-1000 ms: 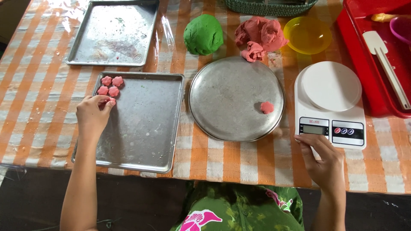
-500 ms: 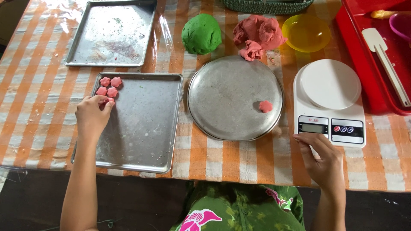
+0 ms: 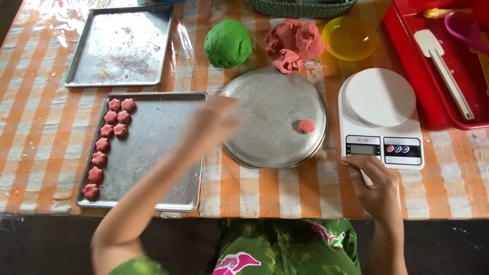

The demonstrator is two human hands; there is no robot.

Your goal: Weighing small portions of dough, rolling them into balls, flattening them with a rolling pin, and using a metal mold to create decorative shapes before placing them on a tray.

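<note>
- beside the round metal plate (image 3: 272, 119), on its left, sits a rectangular baking tray (image 3: 153, 153) with nine small pink flower-shaped dough pieces (image 3: 109, 145) along its far-left edge; most of the tray is bare.
- left hand (image 3: 214, 122) is blurred in the air over the gap between tray and round plate, fingers spread, holding nothing that i can make out.
- right hand (image 3: 374, 183) rests at the front edge of the white kitchen scale (image 3: 379, 119), just right of the round plate, fingers loosely curled and touching the scale's corner, gripping nothing.
- one small pink dough piece (image 3: 306, 126) lies on the right side of the round plate, apart from both hands.
- beyond the round plate: a green dough ball (image 3: 228, 43), a large pink dough lump (image 3: 295, 43) and a yellow bowl (image 3: 350, 38).
- judging by this, one column is shaped and laid; much pink dough and all the green dough look unused, so the work seems early.
</note>
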